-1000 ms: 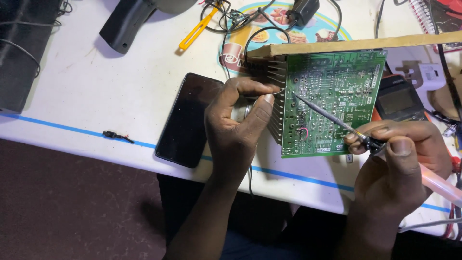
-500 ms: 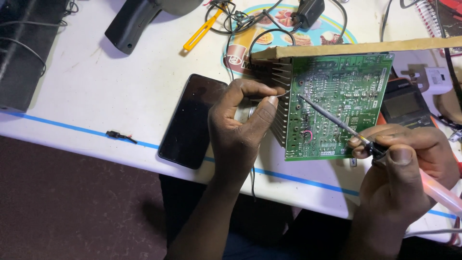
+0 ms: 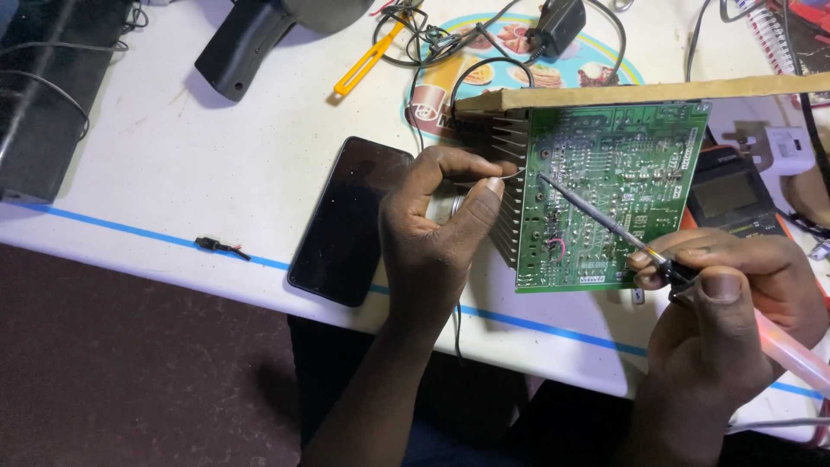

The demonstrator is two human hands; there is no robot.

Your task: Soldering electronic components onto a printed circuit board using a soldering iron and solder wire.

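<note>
Now right hand (image 3: 735, 320) fingers pinch soldering iron (image 3: 596, 216), tip on green circuit board (image 3: 614, 203); left hand (image 3: 432, 233) fingers feed solder wire (image 3: 508, 175).

1. A black smartphone (image 3: 350, 221) lies screen-up on the white table (image 3: 173, 164), near its front edge.
2. A strip of blue tape (image 3: 130, 228) runs along that edge.
3. A yellow-handled tool (image 3: 367, 60) sits among tangled black cables (image 3: 432, 39).
4. A black power adapter (image 3: 556, 24) rests on a round colourful mat (image 3: 484, 73).
5. A multimeter (image 3: 731, 195) lies at the right.
</note>
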